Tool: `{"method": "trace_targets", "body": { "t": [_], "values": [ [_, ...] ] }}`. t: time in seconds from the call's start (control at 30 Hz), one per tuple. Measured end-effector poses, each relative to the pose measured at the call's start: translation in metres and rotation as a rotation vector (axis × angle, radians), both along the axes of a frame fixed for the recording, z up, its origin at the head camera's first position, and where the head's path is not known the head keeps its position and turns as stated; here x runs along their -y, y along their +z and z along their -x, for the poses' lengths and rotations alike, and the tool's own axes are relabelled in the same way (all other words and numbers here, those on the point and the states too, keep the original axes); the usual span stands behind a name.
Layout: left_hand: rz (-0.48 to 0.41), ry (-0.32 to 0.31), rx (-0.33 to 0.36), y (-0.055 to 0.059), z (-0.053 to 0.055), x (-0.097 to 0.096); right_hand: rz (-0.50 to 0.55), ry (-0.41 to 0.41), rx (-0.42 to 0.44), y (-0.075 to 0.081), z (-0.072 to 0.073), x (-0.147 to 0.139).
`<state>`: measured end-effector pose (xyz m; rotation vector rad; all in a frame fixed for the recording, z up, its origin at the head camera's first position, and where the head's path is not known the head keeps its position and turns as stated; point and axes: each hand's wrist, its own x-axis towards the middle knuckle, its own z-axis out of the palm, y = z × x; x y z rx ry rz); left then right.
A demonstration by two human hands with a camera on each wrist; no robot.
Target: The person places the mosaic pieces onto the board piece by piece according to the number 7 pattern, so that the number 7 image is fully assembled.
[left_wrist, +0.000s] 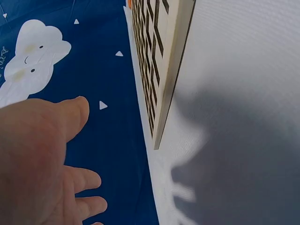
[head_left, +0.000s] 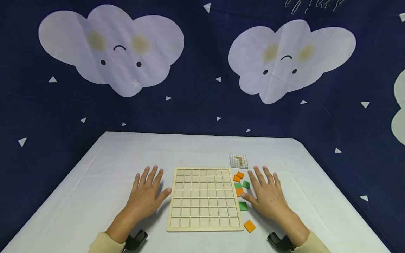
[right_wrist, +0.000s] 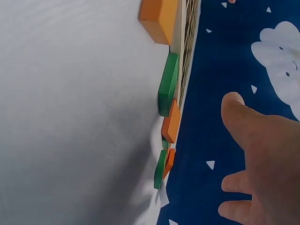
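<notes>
A square wooden grid board (head_left: 204, 192) lies on the table between both hands, its cells bare. To its left my left hand (head_left: 146, 197) is spread, palm down, the thumb near the board's edge. My right hand (head_left: 268, 196) is spread on the other side, its thumb tip beside an orange tile (head_left: 239, 192). Neither hand holds anything. Along the board's right edge lie several loose orange and green square tiles, among them a green tile (head_left: 243, 206) and an orange tile (head_left: 249, 226) nearest me. The right wrist view shows a green tile (right_wrist: 168, 85) close up.
Behind the tiles lies a small card (head_left: 238, 161) printed with a grid and an orange and green pattern. A white cloth covers the table (head_left: 104, 168). Beyond its back edge hangs a dark blue curtain (head_left: 202, 112) with cloud faces and small triangles.
</notes>
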<state>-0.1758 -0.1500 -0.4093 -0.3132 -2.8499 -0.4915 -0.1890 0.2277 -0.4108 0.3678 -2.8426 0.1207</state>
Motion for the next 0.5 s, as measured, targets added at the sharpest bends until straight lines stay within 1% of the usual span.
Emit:
{"method": "trace_targets", "body": {
  "t": [0.17, 0.5],
  "values": [
    [-0.004, -0.013, -0.015, -0.0005, 0.0005, 0.0001, 0.023, 0.007, 0.009, 0.0004, 0.0003, 0.0010],
    [-0.011, -0.030, -0.035, -0.0028, 0.0015, -0.0007, 0.030, 0.026, -0.010, 0.0016, 0.0013, 0.0028]
  ]
}}
